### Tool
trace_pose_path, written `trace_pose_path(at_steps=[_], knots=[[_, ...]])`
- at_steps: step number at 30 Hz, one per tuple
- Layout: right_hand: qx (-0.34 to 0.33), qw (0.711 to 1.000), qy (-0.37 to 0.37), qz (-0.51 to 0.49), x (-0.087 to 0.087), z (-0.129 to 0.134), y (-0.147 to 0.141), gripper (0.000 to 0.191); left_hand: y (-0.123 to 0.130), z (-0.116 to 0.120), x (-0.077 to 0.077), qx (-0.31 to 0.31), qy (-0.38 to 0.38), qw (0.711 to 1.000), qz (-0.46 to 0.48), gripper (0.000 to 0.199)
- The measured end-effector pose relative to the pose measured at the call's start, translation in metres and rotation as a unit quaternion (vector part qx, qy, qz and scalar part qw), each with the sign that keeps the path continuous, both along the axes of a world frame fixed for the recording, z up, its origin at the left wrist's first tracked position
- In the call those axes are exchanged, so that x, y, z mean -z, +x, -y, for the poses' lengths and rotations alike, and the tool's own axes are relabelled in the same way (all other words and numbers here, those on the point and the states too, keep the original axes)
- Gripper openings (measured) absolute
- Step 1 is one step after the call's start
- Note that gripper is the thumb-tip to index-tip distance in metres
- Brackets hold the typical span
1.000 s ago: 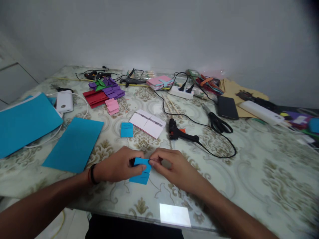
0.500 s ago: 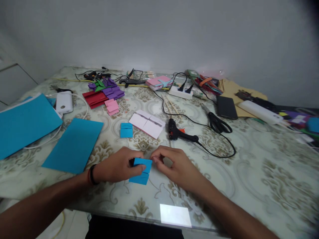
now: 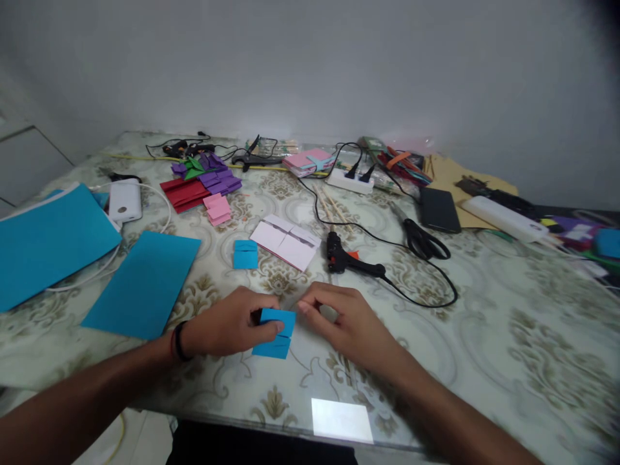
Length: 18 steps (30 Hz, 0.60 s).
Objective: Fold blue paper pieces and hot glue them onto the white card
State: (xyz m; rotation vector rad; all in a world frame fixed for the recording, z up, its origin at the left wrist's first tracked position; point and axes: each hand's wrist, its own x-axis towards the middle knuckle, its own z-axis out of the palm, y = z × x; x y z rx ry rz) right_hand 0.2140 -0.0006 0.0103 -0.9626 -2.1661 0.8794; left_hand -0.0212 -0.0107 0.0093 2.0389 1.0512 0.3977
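My left hand (image 3: pixel 237 323) grips a small folded blue paper (image 3: pixel 274 347) near the table's front, thumb on top and fingers behind it. Just right of that paper is my right hand (image 3: pixel 339 316), its thumb and forefinger pinched together; whatever is between the tips, if anything, is too small to make out. Another small blue folded square (image 3: pixel 246 255) lies beyond my hands, beside a white folded paper (image 3: pixel 285 240). A black glue gun (image 3: pixel 353 258) rests on its side beyond my right hand.
Large blue sheets (image 3: pixel 145 284) lie at left with a white power bank (image 3: pixel 124 200). Behind are red folded papers (image 3: pixel 184 192), purple ones (image 3: pixel 220 179) and a power strip (image 3: pixel 351 181). Black-handled scissors (image 3: pixel 423 240) and a dark phone (image 3: pixel 440 210) lie at right.
My right hand has shifted very slightly right, away from the blue paper. My left hand keeps its hold on the paper almost in place.
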Motion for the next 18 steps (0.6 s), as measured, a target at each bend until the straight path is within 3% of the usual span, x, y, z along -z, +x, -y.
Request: trace_pose_path(at_steps=[3, 10, 18], knots=[[0.004, 1.000, -0.004, 0.006, -0.0004, -0.0004, -0.0002, 0.033, 0.0002, -0.0003, 0.0000, -0.001, 0.007, 1.000, -0.003, 0.028], [0.007, 1.000, -0.026, 0.011, 0.0025, -0.0018, -0.0017, 0.012, 0.0006, -0.0010, 0.0005, -0.004, 0.008, 1.000, -0.004, 0.029], [0.011, 1.000, -0.017, -0.001, 0.0038, -0.0023, -0.0007, 0.020, 0.0003, -0.0002, -0.0008, -0.003, 0.001, 1.000, -0.003, 0.028]])
